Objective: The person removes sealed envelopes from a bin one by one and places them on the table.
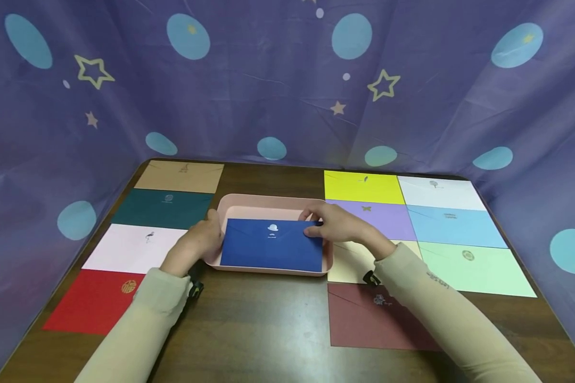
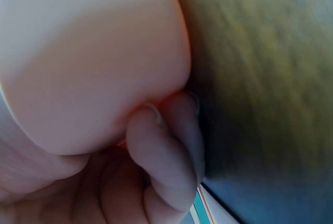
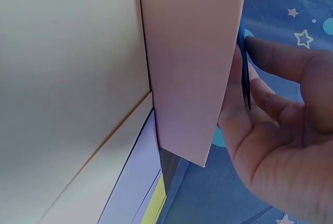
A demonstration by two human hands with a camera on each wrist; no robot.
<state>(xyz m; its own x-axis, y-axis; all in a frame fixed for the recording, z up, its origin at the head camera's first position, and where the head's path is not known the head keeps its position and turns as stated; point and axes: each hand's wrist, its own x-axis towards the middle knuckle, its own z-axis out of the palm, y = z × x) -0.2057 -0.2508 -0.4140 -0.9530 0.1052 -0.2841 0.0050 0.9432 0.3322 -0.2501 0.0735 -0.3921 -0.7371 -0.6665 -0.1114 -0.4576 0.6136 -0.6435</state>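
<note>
A pink tray [image 1: 263,201] lies on the wooden table in the head view, with a dark blue envelope [image 1: 268,247] in it. The envelope bears a silver hat print near its upper edge. At the tray's left side my left hand [image 1: 202,239] grips the wall; in the left wrist view its fingers [image 2: 161,161] curl against the tray's outer side [image 2: 99,62]. My right hand [image 1: 337,222] pinches the envelope's upper right corner. Seen edge-on in the right wrist view, the blue envelope [image 3: 245,73] sits between thumb and fingers, beside the tray's wall [image 3: 192,62].
Left of the tray lie tan [image 1: 179,176], dark green [image 1: 160,209], pale pink [image 1: 129,250] and red [image 1: 91,303] envelopes. Yellow [image 1: 359,189], purple [image 1: 393,221], white [image 1: 441,194], light blue [image 1: 460,229], mint [image 1: 489,271], cream [image 1: 347,260] and maroon [image 1: 364,324] ones lie right.
</note>
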